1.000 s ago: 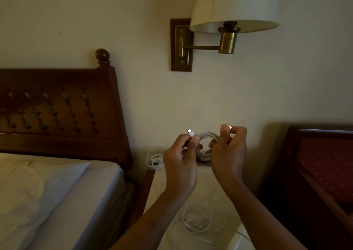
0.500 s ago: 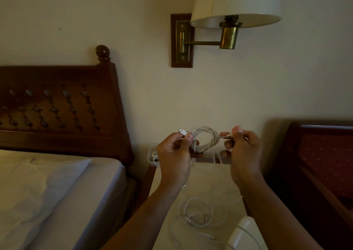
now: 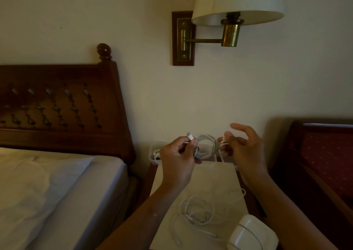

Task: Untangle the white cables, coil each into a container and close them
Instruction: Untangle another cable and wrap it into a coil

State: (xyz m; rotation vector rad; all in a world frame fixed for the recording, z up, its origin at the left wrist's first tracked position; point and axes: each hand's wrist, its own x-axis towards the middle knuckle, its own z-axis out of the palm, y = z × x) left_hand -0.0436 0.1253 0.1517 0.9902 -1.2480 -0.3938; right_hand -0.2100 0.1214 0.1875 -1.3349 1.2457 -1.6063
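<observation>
My left hand (image 3: 178,159) grips a coiled white cable (image 3: 207,146) above the nightstand, with one plug end sticking up past my thumb. My right hand (image 3: 242,144) pinches the cable's other end between thumb and a finger, while its remaining fingers are spread. Behind my left hand sits a clear container (image 3: 154,154) with another white cable inside. A loose tangled white cable (image 3: 196,211) lies on the nightstand top (image 3: 215,179). A white lid or container (image 3: 252,234) rests at the near right corner, with a cable across it.
A bed (image 3: 57,192) with a dark wooden headboard (image 3: 57,106) stands to the left. A brass wall lamp (image 3: 229,20) hangs above the nightstand. A dark wooden chair with red upholstery (image 3: 324,154) is on the right.
My right hand has moved a little to the right and its fingers have spread open, still pinching the cable end. The left hand keeps hold of the coil.
</observation>
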